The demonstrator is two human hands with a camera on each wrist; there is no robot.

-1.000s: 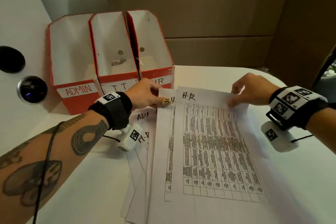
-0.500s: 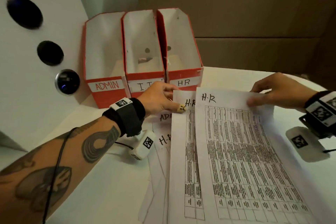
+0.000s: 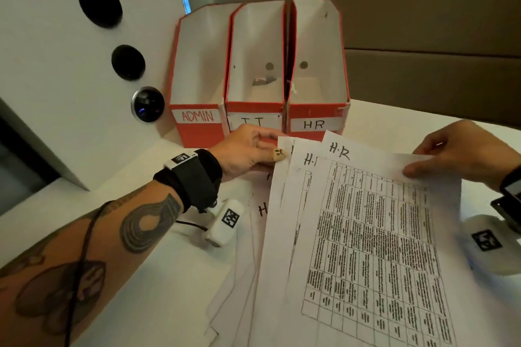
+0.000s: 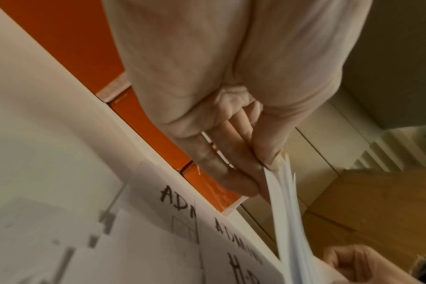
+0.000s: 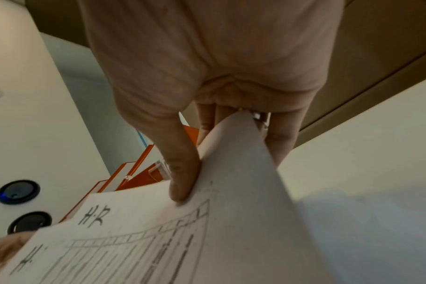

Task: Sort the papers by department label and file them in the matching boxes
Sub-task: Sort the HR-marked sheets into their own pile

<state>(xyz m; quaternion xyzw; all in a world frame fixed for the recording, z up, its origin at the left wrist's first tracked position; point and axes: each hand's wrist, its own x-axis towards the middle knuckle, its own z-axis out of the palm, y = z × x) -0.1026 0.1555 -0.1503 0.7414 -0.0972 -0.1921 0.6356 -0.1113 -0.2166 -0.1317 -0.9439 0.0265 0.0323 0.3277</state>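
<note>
Papers marked H.R [image 3: 366, 234] sit fanned between our two hands, lifted off the white table [image 3: 158, 284] at their far edge. Our left hand [image 3: 248, 153] pinches the far left corner of the fanned sheets, thumb on top and fingers beneath, as the left wrist view shows at the sheets' edge [image 4: 280, 192]. Our right hand [image 3: 462, 149] grips the far right corner of the top sheet, thumb [image 5: 180, 173] pressed on its printed face and the other fingers curled behind it, so the paper bows upward there. The top sheet carries a printed grid and the handwritten "H.R" near its far left corner.

Beneath these, more loose sheets [image 3: 253, 222] lie flat on the table; in the left wrist view two of them read "ADM" [image 4: 178, 198] at the top, and one shows an "H".

Three orange file boxes stand side by side at the far edge of the table, just beyond our left hand: ADMIN box [image 3: 197, 132] on the left, IT box [image 3: 255, 110] in the middle, HR box [image 3: 314, 111] on the right. We see no sheets standing in them.

A white panel [image 3: 56, 79] with three dark round openings rises at the left edge of the table.
</note>
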